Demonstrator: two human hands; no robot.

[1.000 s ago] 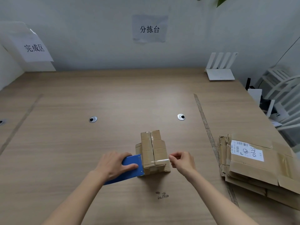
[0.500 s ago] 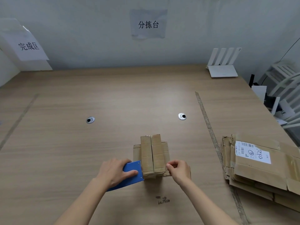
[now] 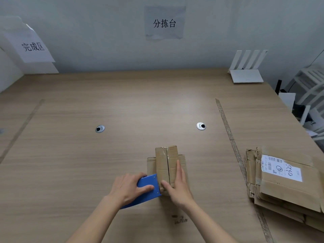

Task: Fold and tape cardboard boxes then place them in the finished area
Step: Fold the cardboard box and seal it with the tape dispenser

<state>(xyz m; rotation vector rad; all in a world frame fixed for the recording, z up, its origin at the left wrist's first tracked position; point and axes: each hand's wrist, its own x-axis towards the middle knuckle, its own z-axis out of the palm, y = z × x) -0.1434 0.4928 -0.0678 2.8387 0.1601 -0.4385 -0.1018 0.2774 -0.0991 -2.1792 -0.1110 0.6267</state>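
Pressing flat, straight fingers of the right hand [image 3: 177,185] on the small cardboard box [image 3: 166,165] near the table's [image 3: 70,155] front edge apparently steadies its flaps, while the left hand [image 3: 129,187] grips the blue tape dispenser [image 3: 148,190] against its side.

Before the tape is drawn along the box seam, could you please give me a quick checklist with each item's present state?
1. Top flaps of the small box closed, meeting at the seam: ok.
2. Right hand lies flat on the flaps, fingers straight: ok.
3. Left hand grips the blue tape dispenser: ok.
4. Dispenser against the box's near left edge: ok.
5. Tape stuck to the cardboard: cannot tell.
6. Table toward the finished-area sign free: ok.
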